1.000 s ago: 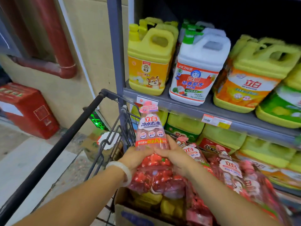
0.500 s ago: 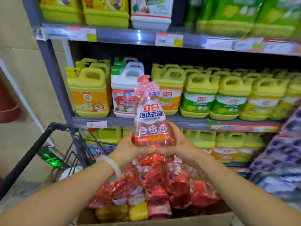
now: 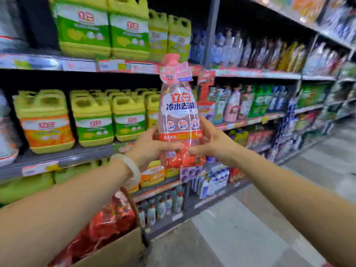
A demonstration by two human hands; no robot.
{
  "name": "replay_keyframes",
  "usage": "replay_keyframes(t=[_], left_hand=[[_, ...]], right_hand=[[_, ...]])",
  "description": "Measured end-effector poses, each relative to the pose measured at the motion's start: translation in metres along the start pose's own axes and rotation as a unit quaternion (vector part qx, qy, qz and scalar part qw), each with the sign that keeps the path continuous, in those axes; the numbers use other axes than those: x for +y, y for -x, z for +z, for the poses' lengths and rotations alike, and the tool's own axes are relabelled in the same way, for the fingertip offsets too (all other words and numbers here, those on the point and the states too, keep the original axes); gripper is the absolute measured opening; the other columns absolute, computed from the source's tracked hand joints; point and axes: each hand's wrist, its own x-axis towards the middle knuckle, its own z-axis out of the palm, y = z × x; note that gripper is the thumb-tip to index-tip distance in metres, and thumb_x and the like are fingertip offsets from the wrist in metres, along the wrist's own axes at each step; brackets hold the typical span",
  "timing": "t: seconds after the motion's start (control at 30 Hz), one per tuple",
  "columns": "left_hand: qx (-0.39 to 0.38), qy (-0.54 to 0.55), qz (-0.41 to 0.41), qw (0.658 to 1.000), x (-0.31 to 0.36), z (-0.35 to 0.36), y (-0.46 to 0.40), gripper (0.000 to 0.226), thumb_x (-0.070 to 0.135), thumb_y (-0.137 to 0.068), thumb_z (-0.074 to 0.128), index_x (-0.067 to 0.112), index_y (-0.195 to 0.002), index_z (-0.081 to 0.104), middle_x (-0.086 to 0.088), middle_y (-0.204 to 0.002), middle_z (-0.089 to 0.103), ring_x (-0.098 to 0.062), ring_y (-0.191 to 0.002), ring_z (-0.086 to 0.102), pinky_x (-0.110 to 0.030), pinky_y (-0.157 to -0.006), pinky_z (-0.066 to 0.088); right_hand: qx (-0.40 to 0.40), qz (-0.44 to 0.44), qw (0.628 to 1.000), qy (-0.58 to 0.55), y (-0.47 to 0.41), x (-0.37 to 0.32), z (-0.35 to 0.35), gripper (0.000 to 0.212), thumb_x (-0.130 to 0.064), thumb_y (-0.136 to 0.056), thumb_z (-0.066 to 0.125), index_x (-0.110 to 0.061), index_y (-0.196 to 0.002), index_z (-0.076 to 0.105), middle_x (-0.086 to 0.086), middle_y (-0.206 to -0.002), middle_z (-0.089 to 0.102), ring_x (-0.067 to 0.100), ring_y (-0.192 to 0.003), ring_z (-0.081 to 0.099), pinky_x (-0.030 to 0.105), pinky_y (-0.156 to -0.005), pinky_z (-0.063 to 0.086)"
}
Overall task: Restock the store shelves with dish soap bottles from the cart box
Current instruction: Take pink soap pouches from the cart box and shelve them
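Both hands clasp one pink soap bottle (image 3: 178,120) upright in front of the shelves: left hand (image 3: 148,146) and right hand (image 3: 210,140) wrap its lower half from either side, cap up. The shelf (image 3: 57,158) lies just beyond; the box (image 3: 119,249) sits below left.

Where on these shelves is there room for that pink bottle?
No bare shelf patch shows. Yellow handled jugs fill the middle shelf edge to edge; the slim bottles right of the pink clear bottle look equally packed, though blurred.
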Motion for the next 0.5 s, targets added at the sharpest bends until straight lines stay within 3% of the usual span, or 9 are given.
replay_keyframes(t=[0.07,0.17,0.23,0.3,0.4,0.5], left_hand=[[-0.022,0.000,0.013,1.000,0.005,0.047,-0.016,0.050,-0.001,-0.066,0.078,0.010,-0.111,0.061,-0.009,-0.096,0.073,-0.025,-0.074,0.065,-0.036,-0.064,0.053],[-0.056,-0.007,0.030,0.998,0.011,0.108,-0.041,0.057,-0.001,-0.063,0.081,0.010,-0.114,0.059,-0.010,-0.103,0.071,-0.019,-0.077,0.068,-0.027,-0.057,0.057],[-0.082,-0.012,0.042,0.996,0.013,0.145,-0.064,0.059,0.001,-0.059,0.085,0.013,-0.111,0.061,-0.009,-0.105,0.071,-0.022,-0.087,0.070,-0.034,-0.071,0.059],[-0.107,-0.018,0.055,0.993,0.016,0.180,-0.089,0.052,-0.002,-0.061,0.083,0.018,-0.104,0.061,-0.009,-0.104,0.071,-0.022,-0.090,0.069,-0.038,-0.079,0.058],[-0.141,-0.030,0.083,0.986,0.020,0.230,-0.133,0.047,-0.003,-0.065,0.080,0.019,-0.102,0.061,0.000,-0.094,0.071,-0.012,-0.077,0.068,-0.023,-0.068,0.058],[-0.159,-0.029,0.097,0.982,0.017,0.276,-0.190,0.054,0.001,-0.062,0.083,0.014,-0.110,0.060,-0.001,-0.095,0.071,-0.012,-0.075,0.068,-0.020,-0.063,0.057]], right_hand=[[0.029,-0.011,0.999,0.007,0.021,-0.001,-0.043,0.086,0.016,-0.077,0.065,-0.028,-0.143,0.033,-0.006,-0.132,0.057,0.007,-0.100,0.063,0.025,-0.077,0.055],[0.071,-0.012,0.997,-0.007,0.048,0.002,-0.102,0.081,0.016,-0.077,0.064,-0.046,-0.123,0.041,-0.022,-0.120,0.057,0.002,-0.098,0.063,0.020,-0.072,0.055],[0.103,-0.009,0.995,-0.005,0.060,0.005,-0.139,0.082,0.012,-0.077,0.067,-0.051,-0.120,0.037,-0.026,-0.122,0.051,-0.002,-0.107,0.057,0.018,-0.074,0.054],[0.129,-0.006,0.992,-0.003,0.067,0.013,-0.176,0.086,0.008,-0.077,0.070,-0.049,-0.129,0.033,-0.022,-0.127,0.051,0.001,-0.115,0.054,0.019,-0.076,0.055],[0.165,-0.010,0.986,0.008,0.066,0.023,-0.232,0.084,0.010,-0.077,0.068,-0.045,-0.130,0.034,-0.022,-0.121,0.054,0.005,-0.113,0.056,0.021,-0.078,0.056],[0.182,-0.012,0.983,0.015,0.053,0.033,-0.292,0.080,0.013,-0.077,0.066,-0.055,-0.112,0.041,-0.019,-0.118,0.057,0.009,-0.108,0.060,0.024,-0.075,0.057]])
